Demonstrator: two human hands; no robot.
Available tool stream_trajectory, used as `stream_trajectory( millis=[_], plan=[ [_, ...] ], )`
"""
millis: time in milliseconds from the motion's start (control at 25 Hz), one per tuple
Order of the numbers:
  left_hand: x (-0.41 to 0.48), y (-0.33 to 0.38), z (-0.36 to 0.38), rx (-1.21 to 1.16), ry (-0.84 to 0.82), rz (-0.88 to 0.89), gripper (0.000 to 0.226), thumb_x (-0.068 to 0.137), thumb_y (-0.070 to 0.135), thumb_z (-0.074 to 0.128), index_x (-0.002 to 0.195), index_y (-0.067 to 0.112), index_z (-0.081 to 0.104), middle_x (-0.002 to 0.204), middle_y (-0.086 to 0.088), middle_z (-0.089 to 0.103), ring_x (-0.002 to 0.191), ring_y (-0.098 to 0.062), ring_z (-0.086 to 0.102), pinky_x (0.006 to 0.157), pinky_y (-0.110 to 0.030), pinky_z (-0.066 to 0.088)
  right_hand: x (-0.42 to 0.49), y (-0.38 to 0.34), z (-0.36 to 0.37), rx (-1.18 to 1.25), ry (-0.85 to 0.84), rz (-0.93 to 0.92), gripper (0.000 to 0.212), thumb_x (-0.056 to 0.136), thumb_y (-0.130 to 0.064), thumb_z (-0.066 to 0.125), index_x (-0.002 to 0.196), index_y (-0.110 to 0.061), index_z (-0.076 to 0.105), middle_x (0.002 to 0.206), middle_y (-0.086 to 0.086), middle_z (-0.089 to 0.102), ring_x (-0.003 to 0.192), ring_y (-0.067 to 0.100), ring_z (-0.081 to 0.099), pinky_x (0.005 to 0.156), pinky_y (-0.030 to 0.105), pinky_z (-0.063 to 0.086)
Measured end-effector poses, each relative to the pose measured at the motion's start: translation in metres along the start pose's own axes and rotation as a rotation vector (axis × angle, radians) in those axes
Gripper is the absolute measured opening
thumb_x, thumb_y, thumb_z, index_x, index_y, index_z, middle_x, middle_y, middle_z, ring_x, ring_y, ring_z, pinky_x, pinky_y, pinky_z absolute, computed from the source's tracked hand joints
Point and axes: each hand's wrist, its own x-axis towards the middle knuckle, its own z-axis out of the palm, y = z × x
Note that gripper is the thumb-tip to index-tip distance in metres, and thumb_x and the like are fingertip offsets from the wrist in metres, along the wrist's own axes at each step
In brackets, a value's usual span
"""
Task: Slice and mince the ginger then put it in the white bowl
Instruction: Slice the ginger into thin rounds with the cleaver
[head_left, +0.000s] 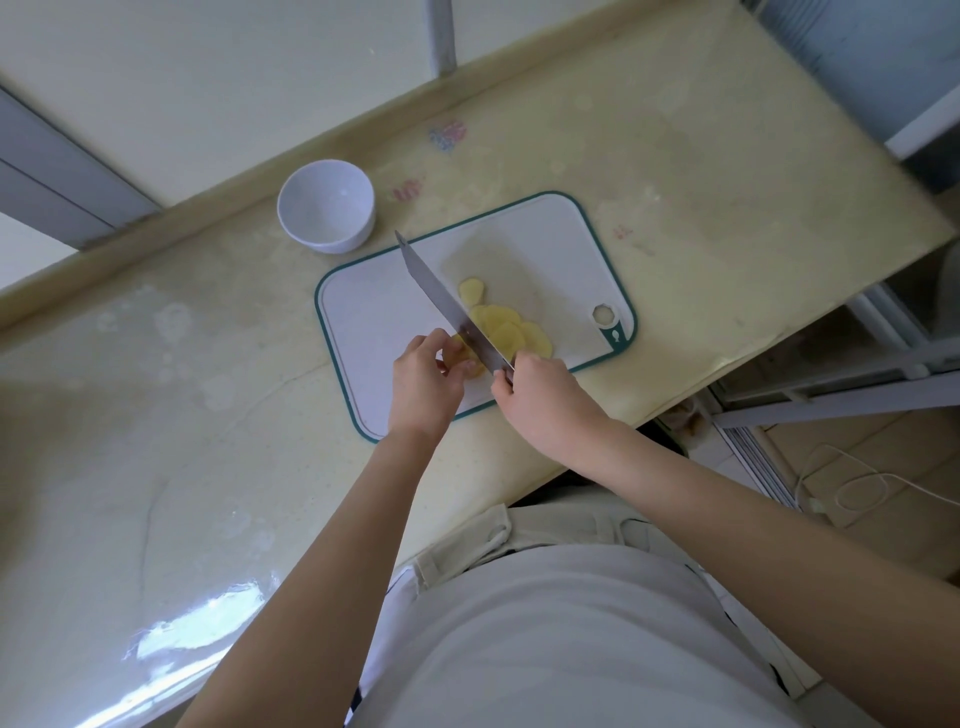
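The pale tabletop (208, 415) carries a white cutting board (545, 244) with a teal rim, its long axis running from 8 o'clock to 2 o'clock. The white bowl (363, 228) stands on the tabletop just off the board's far left corner, at about 10 o'clock from the cutting spot, and looks to hold nothing yet

The knife (441, 296) lies across the board with its tip toward 11 o'clock and its handle toward 5 o'clock. The right hand (545, 400) has its grip clamped round the handle. The left hand (423, 387) sits at 9 o'clock of the blade, its grip curled down on the ginger stub (464, 349), which touches the blade's left face

The ginger slices (506, 330) lie fanned and overlapping on the other side of the blade, at 3 o'clock of it, with one stray slice toward 12 o'clock

As a judgement, slicing is nearly done and mincing has not begun. The next cut turns on the stub lying crosswise to the blade, close to the left fingertips, so those are at risk
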Motion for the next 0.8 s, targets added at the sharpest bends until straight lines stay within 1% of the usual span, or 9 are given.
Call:
stream_trajectory(
  millis=[120,240,360,480,600,720,800],
  plan=[
    [0.0,0.001,-0.002,-0.027,0.003,-0.037,0.017,0.082,0.009,0.068,0.078,0.017,0.053,0.095,-0.006,0.061,0.078,-0.019,0.059,0.072,-0.02,0.043,-0.005,-0.001,0.002,-0.042,-0.005,0.008,0.033,0.1,-0.023,0.037,0.07,-0.01,0.035,0.063,0.0,0.039,0.062,0.024,0.044,0.059,0.03,0.035],
    [0.001,0.002,-0.003,-0.015,-0.006,-0.05,0.015,0.082,0.01,0.068,0.08,0.016,0.054,0.098,-0.007,0.063,0.078,-0.019,0.058,0.072,-0.02,0.041,-0.012,0.005,0.001,-0.05,-0.008,0.047,0.034,0.1,-0.024,0.037,0.07,-0.011,0.034,0.064,0.0,0.038,0.06,0.021,0.042,0.058,0.028,0.033],
    [0.002,0.004,-0.003,0.022,-0.018,-0.04,0.015,0.082,0.01,0.069,0.081,0.016,0.055,0.099,-0.008,0.062,0.079,-0.02,0.058,0.072,-0.021,0.041,-0.013,0.006,0.0,-0.053,-0.005,0.059,0.038,0.1,-0.024,0.037,0.064,-0.016,0.027,0.063,0.0,0.038,0.054,0.014,0.038,0.053,0.028,0.029],
    [0.004,0.003,-0.003,0.059,-0.03,-0.024,0.011,0.083,0.011,0.068,0.083,0.014,0.057,0.098,-0.008,0.061,0.08,-0.022,0.059,0.072,-0.02,0.041,-0.01,0.003,-0.001,-0.041,-0.011,0.064,0.038,0.1,-0.023,0.037,0.063,-0.016,0.029,0.063,0.001,0.04,0.053,0.013,0.039,0.047,0.027,0.028],
    [0.005,0.002,-0.002,0.084,-0.036,-0.004,0.009,0.082,0.01,0.068,0.087,0.007,0.061,0.096,-0.009,0.061,0.08,-0.023,0.06,0.071,-0.019,0.041,-0.005,0.0,-0.001,-0.026,-0.011,0.083,0.039,0.101,-0.023,0.036,0.063,-0.016,0.028,0.063,0.0,0.039,0.053,0.012,0.038,0.053,0.027,0.032],
    [0.005,0.002,-0.002,0.08,-0.028,-0.011,0.009,0.082,0.01,0.068,0.088,0.006,0.061,0.096,-0.01,0.061,0.08,-0.023,0.06,0.07,-0.018,0.04,-0.001,-0.005,0.001,-0.019,-0.017,0.079,0.04,0.101,-0.022,0.035,0.063,-0.017,0.025,0.062,0.0,0.036,0.06,0.021,0.041,0.059,0.029,0.033],
    [0.005,0.001,-0.003,0.06,-0.018,-0.025,0.01,0.083,0.011,0.068,0.088,0.006,0.062,0.096,-0.009,0.061,0.077,-0.019,0.059,0.065,-0.013,0.039,0.0,-0.005,0.001,-0.018,-0.014,0.075,0.04,0.101,-0.022,0.035,0.063,-0.016,0.024,0.063,0.0,0.036,0.067,0.025,0.043,0.061,0.03,0.035]
  ],
)
